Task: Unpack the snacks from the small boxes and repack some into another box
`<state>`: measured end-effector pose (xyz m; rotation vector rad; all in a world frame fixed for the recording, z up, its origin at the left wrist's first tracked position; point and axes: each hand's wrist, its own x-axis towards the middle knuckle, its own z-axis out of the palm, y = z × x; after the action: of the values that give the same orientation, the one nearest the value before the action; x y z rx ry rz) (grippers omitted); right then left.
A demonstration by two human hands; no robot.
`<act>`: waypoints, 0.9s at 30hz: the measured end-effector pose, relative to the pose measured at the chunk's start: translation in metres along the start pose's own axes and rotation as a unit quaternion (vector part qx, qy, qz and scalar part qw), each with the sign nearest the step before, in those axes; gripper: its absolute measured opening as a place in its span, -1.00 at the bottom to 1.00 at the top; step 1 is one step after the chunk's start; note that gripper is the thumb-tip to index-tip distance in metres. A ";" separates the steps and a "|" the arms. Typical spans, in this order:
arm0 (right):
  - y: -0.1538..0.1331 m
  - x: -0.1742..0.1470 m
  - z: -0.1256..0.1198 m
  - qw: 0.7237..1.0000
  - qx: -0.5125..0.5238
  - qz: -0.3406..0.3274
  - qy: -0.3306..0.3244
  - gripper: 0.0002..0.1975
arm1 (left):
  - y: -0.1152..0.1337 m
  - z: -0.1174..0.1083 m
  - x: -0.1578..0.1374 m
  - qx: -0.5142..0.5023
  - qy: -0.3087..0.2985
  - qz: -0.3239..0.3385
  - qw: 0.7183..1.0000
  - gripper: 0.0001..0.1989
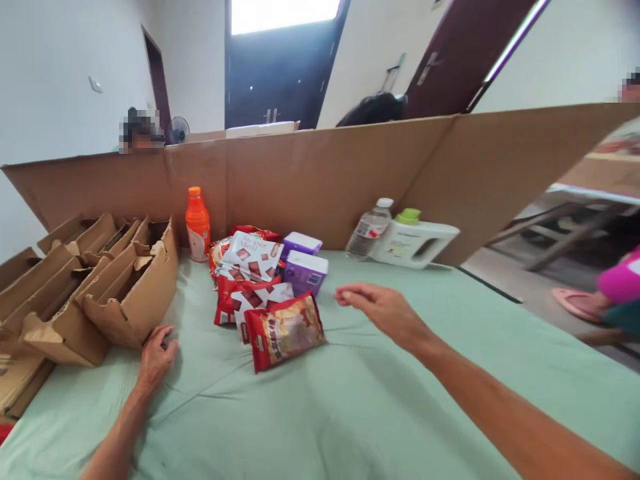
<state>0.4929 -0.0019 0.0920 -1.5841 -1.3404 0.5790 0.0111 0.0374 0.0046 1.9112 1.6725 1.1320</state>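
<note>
The right hand is hovering empty; the left hand, empty too, is risking tipping the cardboard bin with a nudge.

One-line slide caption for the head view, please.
Left hand beside cardboard boxes, right hand near snack packets on green cloth.

1 orange bottle, 1 clear bottle, 1 white jug. Purple packs: 2. Snack bags: I make it at least 4, overlap hides the exact number. Cardboard boxes: several, too tightly packed to count from here. Hands: 1 left hand, 1 right hand. Fan: 1.
</note>
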 end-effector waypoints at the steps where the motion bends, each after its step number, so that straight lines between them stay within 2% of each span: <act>1: 0.008 -0.016 -0.003 0.999 -0.019 -0.005 -0.038 -0.69 | 0.005 0.001 0.000 0.004 -0.005 -0.002 1.000 -0.65; 4: 0.030 -0.050 0.000 0.991 -0.051 0.020 -0.119 -0.56 | 0.027 0.015 -0.010 0.007 -0.026 0.003 1.000 -0.55; 8: 0.051 -0.058 0.026 0.991 -0.027 0.049 -0.123 -0.43 | 0.066 0.050 -0.047 -0.007 -0.060 0.028 0.998 -0.30; 10: 0.053 -0.054 0.043 0.991 -0.023 0.041 -0.126 -0.45 | 0.082 0.070 -0.067 -0.011 -0.065 0.036 0.997 -0.22; 13: 0.048 -0.051 0.068 0.988 -0.036 0.025 -0.145 -0.66 | 0.097 0.093 -0.082 -0.009 -0.056 0.034 0.998 -0.19; 15: 0.042 -0.052 0.081 0.986 -0.050 0.014 -0.161 -0.77 | 0.099 0.102 -0.079 -0.007 -0.036 0.023 0.999 -0.24; 18: 0.034 -0.051 0.095 0.984 -0.070 0.006 -0.164 -0.77 | 0.099 0.109 -0.058 0.001 0.002 -0.007 1.000 -0.29; 22: 0.032 -0.048 0.103 0.986 -0.083 0.006 -0.144 -0.77 | 0.098 0.114 -0.032 0.004 0.035 -0.041 0.999 -0.22; 27: 0.035 -0.049 0.105 0.991 -0.071 0.003 -0.116 -0.73 | 0.099 0.118 -0.031 -0.008 0.056 -0.061 0.997 -0.19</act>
<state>0.4089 -0.0084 0.0051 -1.6753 -1.5801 0.7013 0.1660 0.0122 -0.0076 1.7399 1.8066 1.2191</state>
